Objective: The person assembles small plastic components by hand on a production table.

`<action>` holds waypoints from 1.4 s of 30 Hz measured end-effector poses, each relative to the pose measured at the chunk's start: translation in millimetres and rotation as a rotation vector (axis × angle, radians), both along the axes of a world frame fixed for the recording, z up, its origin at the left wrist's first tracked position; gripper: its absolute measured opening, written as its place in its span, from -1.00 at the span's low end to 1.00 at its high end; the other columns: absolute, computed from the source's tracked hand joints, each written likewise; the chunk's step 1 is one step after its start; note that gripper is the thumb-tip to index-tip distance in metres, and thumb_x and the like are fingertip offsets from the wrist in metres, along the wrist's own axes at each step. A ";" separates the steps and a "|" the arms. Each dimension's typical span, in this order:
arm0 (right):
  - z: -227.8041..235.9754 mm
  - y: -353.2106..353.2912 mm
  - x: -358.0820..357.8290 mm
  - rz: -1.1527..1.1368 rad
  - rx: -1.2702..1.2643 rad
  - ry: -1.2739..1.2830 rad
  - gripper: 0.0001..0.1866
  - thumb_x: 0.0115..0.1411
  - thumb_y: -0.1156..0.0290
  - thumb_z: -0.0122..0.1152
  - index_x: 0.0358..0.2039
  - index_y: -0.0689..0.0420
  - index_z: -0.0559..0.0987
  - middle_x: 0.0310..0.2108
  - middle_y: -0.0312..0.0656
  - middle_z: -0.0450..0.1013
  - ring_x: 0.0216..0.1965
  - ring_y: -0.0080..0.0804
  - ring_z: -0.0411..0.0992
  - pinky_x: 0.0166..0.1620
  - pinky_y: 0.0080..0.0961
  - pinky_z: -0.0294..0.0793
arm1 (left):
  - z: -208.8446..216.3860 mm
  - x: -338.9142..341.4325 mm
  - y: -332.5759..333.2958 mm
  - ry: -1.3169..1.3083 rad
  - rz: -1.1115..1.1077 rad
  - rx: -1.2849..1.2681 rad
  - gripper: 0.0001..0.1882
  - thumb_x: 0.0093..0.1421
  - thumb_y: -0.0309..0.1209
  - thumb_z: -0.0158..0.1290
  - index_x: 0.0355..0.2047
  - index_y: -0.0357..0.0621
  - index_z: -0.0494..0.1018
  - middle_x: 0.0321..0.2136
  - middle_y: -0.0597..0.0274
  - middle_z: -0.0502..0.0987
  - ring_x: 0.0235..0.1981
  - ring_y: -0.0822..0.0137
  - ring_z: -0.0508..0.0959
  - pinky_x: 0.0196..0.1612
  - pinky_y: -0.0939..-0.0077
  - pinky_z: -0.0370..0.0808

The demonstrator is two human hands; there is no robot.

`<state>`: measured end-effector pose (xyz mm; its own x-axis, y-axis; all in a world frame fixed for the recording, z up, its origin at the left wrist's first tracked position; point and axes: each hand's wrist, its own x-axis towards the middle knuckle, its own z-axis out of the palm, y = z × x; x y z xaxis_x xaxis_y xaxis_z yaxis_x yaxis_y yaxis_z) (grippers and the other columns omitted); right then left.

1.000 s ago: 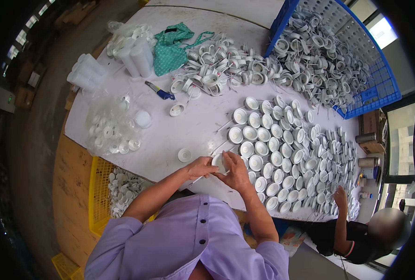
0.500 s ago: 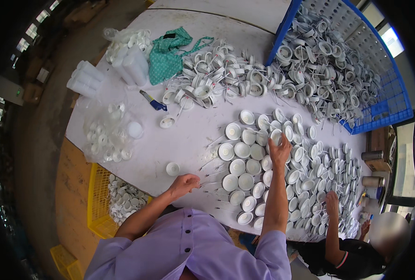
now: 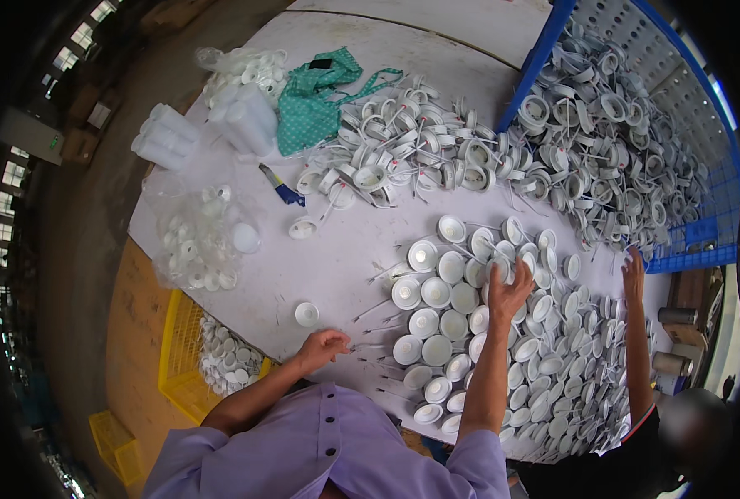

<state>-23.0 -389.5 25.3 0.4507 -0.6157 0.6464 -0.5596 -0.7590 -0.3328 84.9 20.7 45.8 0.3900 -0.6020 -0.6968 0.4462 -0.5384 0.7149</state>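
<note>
Head view: a white tabletop (image 3: 336, 258) is seen from above, covered on the right with rows of round white cups (image 3: 436, 309) set side by side. The right hand (image 3: 509, 283) is stretched out over these rows, its fingers spread apart and curled down onto one cup (image 3: 498, 268) near the middle of the group; whether that cup is clamped cannot be told. The left hand (image 3: 323, 347) is held near the front edge of the tabletop, its grip drawn together over thin wire pins (image 3: 368, 348) that lie just beside it; whether a pin is pinched cannot be told. A single white cup (image 3: 306, 313) is placed alone just beyond the left hand. Farther back, a heap of white fittings with wires (image 3: 403, 150) is spread out, with a green cloth bag (image 3: 316, 100) beside it and a blue-handled tool (image 3: 282, 186) in front. A clear bag of white parts (image 3: 199, 237) is laid at the left. A blue crate (image 3: 702, 233) full of fittings is set at the far right. Another person's hand (image 3: 633, 266) is reached onto the cups near that crate. A yellow basket (image 3: 178, 349) is seen below the tabletop edge.
</note>
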 end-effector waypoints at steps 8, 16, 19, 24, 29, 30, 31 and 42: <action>-4.9 -79.3 127.6 0.045 0.592 0.053 -0.42 0.00 0.18 0.24 -0.08 0.39 0.45 -0.17 0.24 0.44 -0.14 0.05 0.44 -0.07 -0.27 0.41 | 9.0 -7.6 17.4 -0.035 0.138 0.041 -0.77 0.23 -0.37 -0.03 -0.14 -0.19 0.42 -0.28 0.26 0.54 -0.24 0.45 0.56 -0.41 0.64 0.39; -35.2 -114.3 161.5 0.099 0.451 0.127 -0.72 0.09 0.25 0.04 -0.34 0.21 0.54 -0.42 0.08 0.50 -0.33 0.10 0.46 -0.27 -0.13 0.41 | 20.7 -9.4 37.2 -0.040 0.241 0.156 -0.77 0.22 -0.39 -0.03 -0.15 -0.20 0.44 -0.24 0.28 0.54 -0.24 0.46 0.56 -0.43 0.68 0.39; -13.0 -100.6 154.7 0.025 0.457 0.060 -0.69 0.10 0.25 0.02 -0.26 0.20 0.54 -0.43 0.07 0.50 -0.36 0.06 0.47 -0.29 -0.18 0.43 | 19.7 -10.3 37.2 -0.067 0.221 0.159 -0.77 0.23 -0.38 -0.02 -0.15 -0.20 0.45 -0.28 0.27 0.55 -0.27 0.47 0.56 -0.44 0.68 0.39; 16.9 -100.6 121.0 0.025 0.518 -0.142 -0.62 0.16 0.28 -0.04 -0.13 0.26 0.51 -0.53 -0.09 0.49 -0.51 -0.36 0.50 -0.43 -0.38 0.46 | 26.1 -4.1 30.5 -0.101 0.173 0.064 -0.77 0.22 -0.36 -0.01 -0.16 -0.21 0.45 -0.32 0.26 0.56 -0.30 0.49 0.55 -0.43 0.68 0.40; 83.4 -26.5 104.4 0.208 0.868 -0.400 -0.66 0.20 0.36 -0.04 -0.10 0.28 0.50 -0.53 -0.24 0.44 -0.53 -0.56 0.41 -0.39 -0.60 0.48 | 27.8 -2.9 15.5 -0.466 0.063 -0.326 -0.67 0.16 -0.44 0.06 -0.06 -0.24 0.38 -0.12 0.19 0.50 -0.18 0.51 0.52 -0.34 0.63 0.44; 91.2 -7.1 96.3 0.289 0.931 -0.393 -0.67 0.20 0.36 -0.04 -0.10 0.27 0.50 -0.52 -0.24 0.45 -0.53 -0.57 0.40 -0.38 -0.63 0.47 | 55.9 6.3 0.6 -0.462 -0.011 -0.282 -0.60 0.14 -0.47 0.07 -0.01 -0.25 0.33 -0.04 0.14 0.45 -0.11 0.46 0.49 -0.24 0.59 0.44; 94.7 15.3 89.8 0.313 1.002 -0.429 -0.68 0.21 0.37 -0.03 -0.09 0.27 0.50 -0.48 -0.26 0.46 -0.53 -0.61 0.39 -0.40 -0.67 0.44 | 87.8 19.0 -16.9 -0.458 -0.086 -0.239 -0.53 0.11 -0.49 0.09 0.04 -0.26 0.29 0.03 0.10 0.40 -0.03 0.40 0.46 -0.15 0.56 0.44; 123.2 237.9 45.2 0.669 1.445 -0.393 -0.73 0.23 0.50 -0.06 -0.10 0.33 0.48 -0.36 -0.23 0.49 -0.46 -0.61 0.41 -0.44 -0.67 0.44 | 104.6 51.9 -17.7 -0.826 -0.162 -0.556 -0.24 0.07 -0.26 0.17 0.20 -0.24 0.09 0.15 -0.06 0.22 0.18 0.10 0.24 0.14 0.32 0.26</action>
<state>22.2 -151.6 148.5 0.8262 -0.5491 -0.1259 0.0060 0.2321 -0.9727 136.8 2.9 150.4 0.5088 -0.8476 0.1502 -0.3513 -0.0451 0.9352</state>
